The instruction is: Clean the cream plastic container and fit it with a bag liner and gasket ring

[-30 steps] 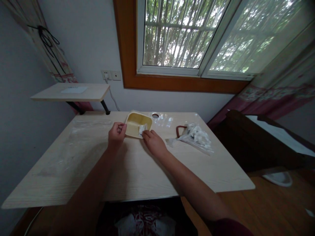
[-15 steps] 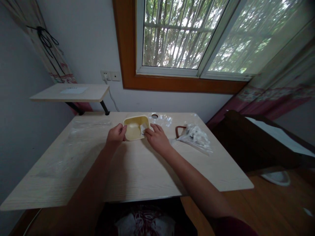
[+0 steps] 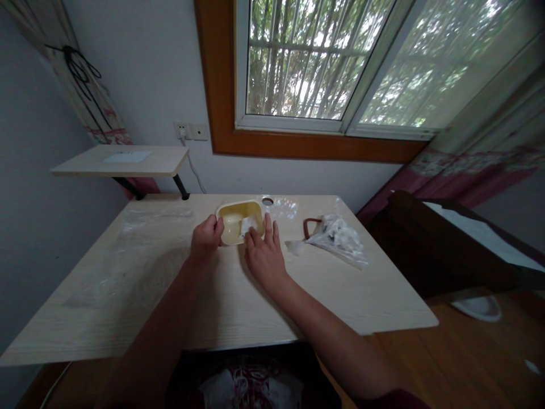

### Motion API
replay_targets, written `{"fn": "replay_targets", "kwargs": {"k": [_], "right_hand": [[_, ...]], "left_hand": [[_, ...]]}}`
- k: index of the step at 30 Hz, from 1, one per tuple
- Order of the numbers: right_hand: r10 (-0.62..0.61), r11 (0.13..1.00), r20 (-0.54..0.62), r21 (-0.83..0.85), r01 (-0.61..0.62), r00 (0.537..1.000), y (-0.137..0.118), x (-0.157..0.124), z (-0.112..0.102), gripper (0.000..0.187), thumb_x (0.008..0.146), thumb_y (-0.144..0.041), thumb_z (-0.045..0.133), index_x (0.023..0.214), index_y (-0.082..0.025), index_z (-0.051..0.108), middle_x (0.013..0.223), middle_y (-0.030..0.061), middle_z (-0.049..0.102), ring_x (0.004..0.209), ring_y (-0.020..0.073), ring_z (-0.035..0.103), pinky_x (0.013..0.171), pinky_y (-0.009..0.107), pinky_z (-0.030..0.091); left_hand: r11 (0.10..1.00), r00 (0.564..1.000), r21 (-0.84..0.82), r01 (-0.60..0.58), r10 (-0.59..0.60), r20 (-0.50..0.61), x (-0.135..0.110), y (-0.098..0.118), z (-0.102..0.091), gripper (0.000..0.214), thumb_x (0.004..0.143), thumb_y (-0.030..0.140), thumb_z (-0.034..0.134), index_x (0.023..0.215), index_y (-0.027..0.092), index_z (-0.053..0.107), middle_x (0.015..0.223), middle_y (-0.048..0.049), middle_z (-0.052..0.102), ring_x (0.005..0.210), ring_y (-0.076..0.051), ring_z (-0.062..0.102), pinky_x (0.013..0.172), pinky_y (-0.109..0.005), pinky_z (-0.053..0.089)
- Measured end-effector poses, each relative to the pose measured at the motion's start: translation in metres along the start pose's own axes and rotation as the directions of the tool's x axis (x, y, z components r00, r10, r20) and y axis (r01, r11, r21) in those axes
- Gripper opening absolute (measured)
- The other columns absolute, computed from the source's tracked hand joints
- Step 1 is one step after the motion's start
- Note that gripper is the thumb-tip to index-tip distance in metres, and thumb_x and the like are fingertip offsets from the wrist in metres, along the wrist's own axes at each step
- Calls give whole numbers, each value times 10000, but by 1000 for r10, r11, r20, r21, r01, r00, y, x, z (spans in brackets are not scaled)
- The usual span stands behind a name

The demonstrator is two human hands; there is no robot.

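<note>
A small yellow square bowl [image 3: 237,217] sits on the pale wooden table [image 3: 213,295], near its far edge. My left hand [image 3: 205,238] is closed on the bowl's left rim. My right hand [image 3: 263,255] lies at the bowl's right side, fingers extended and close together, fingertips over the rim. A small white wrapper or paper piece [image 3: 247,225] lies inside the bowl by those fingertips; I cannot tell whether the fingers pinch it.
A clear plastic bag of white items [image 3: 336,237] with a brown loop [image 3: 310,226] lies to the right. A cable hole [image 3: 268,201] is behind the bowl. A raised shelf [image 3: 121,160] stands at the back left. Clear film [image 3: 140,244] covers the table's left part.
The bowl was tilted toward me a second ago and now sits flatter. My right hand has shifted from the bowl's near corner to its right side, fingers straightened.
</note>
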State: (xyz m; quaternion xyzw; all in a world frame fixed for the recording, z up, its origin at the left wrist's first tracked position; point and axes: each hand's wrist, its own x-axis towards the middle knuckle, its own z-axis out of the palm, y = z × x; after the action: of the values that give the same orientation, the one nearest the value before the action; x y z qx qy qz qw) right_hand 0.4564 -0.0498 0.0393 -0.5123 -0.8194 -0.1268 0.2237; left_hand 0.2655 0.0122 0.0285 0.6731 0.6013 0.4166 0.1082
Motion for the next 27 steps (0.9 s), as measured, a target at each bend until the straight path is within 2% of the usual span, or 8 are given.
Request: {"fn": "replay_targets", "kwargs": {"k": [4,8,10,12,14,18,21,27], "right_hand": [[0,1000,10,13,0,1000,2,-3,4,342,957,-152,522,1258,-63,656,1423,197,587,1570,403,43,1259,629,156],[-18,1000,-10,11,18,1000,4,-7,8,394,974,-146,484,1340,-78,612,1595,176,414,1577,377,52,1253,612,196],[-35,999,-19,4,35,999,4,-8,10,409,982,-146,464,1366,-78,590,1619,168,379,1577,368,79,1251,595,213],[-58,998,-8,0,58,998,5,-8,13,399,979,-141,461,1346,-55,594,1559,197,459,1571,350,139,1248,562,240],[-83,997,24,1,83,996,6,-6,17,375,971,-134,466,1304,-42,610,1441,219,573,1536,324,267,1249,526,257],[-107,994,98,42,103,989,7,-1,20,349,958,-164,499,1272,-78,625,1271,181,680,1303,278,557,1269,487,225],[-119,988,117,110,106,986,3,3,18,360,928,-194,549,1269,-108,629,1205,146,696,1209,264,597,1271,470,220],[-161,969,113,204,136,980,-12,6,16,510,911,-240,569,1401,-99,550,1217,137,655,1197,276,568,1236,432,299]], "left_hand": [[999,999,30,-12,13,-44,-5,-5,5,336,968,395,430,669,243,411,476,27,490,501,-153,510,568,-272,341],[992,993,115,-45,57,-104,-8,-6,11,339,952,386,437,648,237,434,479,24,455,512,-150,483,565,-277,307],[986,988,156,-59,79,-130,-8,-6,13,342,947,383,439,639,233,436,495,19,442,524,-148,475,556,-278,288],[981,985,182,-73,100,-144,-8,-7,15,345,945,383,441,637,229,436,513,14,442,529,-146,466,548,-281,274],[977,981,193,-92,122,-148,-8,-7,17,344,946,383,439,639,228,437,526,9,449,532,-145,461,545,-283,269],[976,978,181,-118,146,-147,-7,-9,18,344,954,379,430,644,229,433,537,7,450,544,-147,459,554,-285,276],[981,980,159,-109,134,-150,-8,-9,18,352,959,380,431,641,228,425,540,11,446,543,-146,449,564,-287,278],[981,982,169,-92,118,-147,-9,-10,19,359,971,388,425,649,228,425,543,17,448,550,-146,463,573,-280,294]]}}
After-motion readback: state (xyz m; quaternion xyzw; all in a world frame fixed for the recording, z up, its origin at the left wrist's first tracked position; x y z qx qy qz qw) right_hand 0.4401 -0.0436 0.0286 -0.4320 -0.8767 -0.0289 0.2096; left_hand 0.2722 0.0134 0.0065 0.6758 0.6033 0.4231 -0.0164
